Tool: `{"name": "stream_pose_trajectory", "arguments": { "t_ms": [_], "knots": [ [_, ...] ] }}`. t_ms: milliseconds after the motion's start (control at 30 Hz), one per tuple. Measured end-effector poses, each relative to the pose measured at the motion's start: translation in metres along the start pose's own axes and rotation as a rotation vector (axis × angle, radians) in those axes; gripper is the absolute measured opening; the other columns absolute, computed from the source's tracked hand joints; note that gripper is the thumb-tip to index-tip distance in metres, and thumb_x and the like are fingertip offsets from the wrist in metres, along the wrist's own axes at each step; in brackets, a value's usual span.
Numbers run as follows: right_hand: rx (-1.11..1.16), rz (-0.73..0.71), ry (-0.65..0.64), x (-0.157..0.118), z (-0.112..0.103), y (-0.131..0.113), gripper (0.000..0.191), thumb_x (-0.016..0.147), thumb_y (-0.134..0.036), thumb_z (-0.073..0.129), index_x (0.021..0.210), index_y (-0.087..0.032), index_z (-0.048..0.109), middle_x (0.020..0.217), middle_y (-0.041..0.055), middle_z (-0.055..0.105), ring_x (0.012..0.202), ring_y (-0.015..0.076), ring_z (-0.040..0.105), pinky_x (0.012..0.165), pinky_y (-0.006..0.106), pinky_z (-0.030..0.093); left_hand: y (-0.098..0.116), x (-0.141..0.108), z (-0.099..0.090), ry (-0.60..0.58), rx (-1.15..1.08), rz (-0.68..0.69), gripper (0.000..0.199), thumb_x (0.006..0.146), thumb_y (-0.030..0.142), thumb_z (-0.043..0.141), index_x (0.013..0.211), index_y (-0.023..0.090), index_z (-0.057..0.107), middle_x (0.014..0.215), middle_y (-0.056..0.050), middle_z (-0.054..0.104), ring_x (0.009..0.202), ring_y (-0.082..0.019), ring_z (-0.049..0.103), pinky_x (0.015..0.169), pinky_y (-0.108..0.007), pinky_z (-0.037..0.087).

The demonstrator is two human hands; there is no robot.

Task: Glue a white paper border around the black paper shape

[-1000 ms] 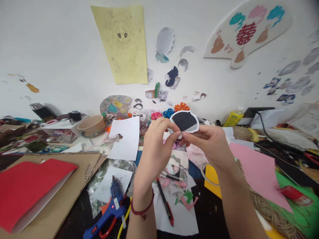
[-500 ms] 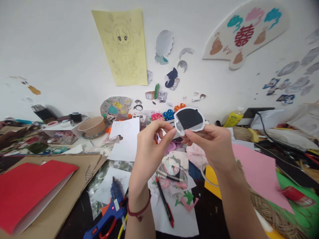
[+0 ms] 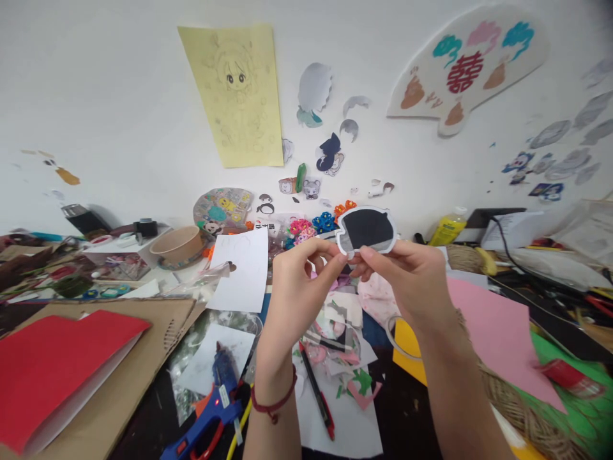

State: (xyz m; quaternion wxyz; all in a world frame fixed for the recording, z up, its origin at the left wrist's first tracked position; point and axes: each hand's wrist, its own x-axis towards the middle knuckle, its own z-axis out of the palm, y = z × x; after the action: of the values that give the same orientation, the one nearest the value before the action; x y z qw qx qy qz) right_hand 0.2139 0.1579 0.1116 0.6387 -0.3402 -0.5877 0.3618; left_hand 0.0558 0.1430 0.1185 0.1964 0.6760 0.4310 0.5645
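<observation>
A rounded paper cutout [image 3: 366, 229], dark grey with a white border, is held up in front of the wall. My right hand [image 3: 407, 275] pinches its lower edge between thumb and fingers. My left hand [image 3: 306, 281] has thumb and forefinger closed on its lower left corner. Beneath the hands, paper scraps [image 3: 335, 332] in pink, white and green lie on a white sheet [image 3: 354, 421]. A black and red pen [image 3: 317, 391] rests on that sheet. Left of my left forearm lies a blue glue gun [image 3: 205, 425] with a small red light.
Red paper [image 3: 62, 364] lies on cardboard [image 3: 143, 358] at the left. Pink paper [image 3: 502, 332], twine [image 3: 512, 396] and a yellow bottle [image 3: 449, 229] are on the right. A beige bowl [image 3: 177, 248] stands at the back left. Drawings hang on the wall, including a yellow sheet [image 3: 239, 96].
My left hand has moved slightly right, its thumb and finger now at the cutout's lower left corner. The cutout has shifted and tilted a little.
</observation>
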Motion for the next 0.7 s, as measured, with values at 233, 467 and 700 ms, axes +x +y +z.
{"name": "stream_pose_trajectory", "arguments": {
  "t_ms": [233,467,700],
  "knots": [
    [-0.044,-0.014,-0.001,0.0007,-0.0006,0.0003,0.013,0.08,-0.025,0.074,0.069,-0.019,0.076,0.06,0.0026,0.073,0.05,0.0141,0.068,0.048,0.025,0.059,-0.0008,-0.0013,0.0002,0.017,-0.011,-0.035,0.009,0.087,0.024,0.068,0.078,0.019,0.067,0.071,0.001,0.068,0.061,-0.011,0.058,0.055,-0.026,0.046],
    [-0.056,0.008,0.013,0.0001,0.0008,0.0,0.014,0.08,-0.026,0.075,0.068,-0.019,0.076,0.06,0.0023,0.073,0.05,0.0139,0.067,0.049,0.025,0.059,-0.0013,-0.0009,0.0003,-0.002,-0.017,-0.023,0.01,0.088,0.025,0.066,0.08,0.02,0.064,0.07,0.001,0.066,0.061,-0.011,0.058,0.057,-0.026,0.048],
    [-0.042,0.023,0.028,0.0015,0.0004,0.0039,0.016,0.08,-0.027,0.075,0.068,-0.018,0.075,0.06,0.0031,0.073,0.05,0.0135,0.066,0.049,0.025,0.057,-0.0017,-0.0011,0.0004,-0.03,-0.031,-0.016,0.009,0.09,0.025,0.064,0.083,0.02,0.065,0.072,0.001,0.066,0.062,-0.012,0.058,0.057,-0.026,0.048]
  ]
}}
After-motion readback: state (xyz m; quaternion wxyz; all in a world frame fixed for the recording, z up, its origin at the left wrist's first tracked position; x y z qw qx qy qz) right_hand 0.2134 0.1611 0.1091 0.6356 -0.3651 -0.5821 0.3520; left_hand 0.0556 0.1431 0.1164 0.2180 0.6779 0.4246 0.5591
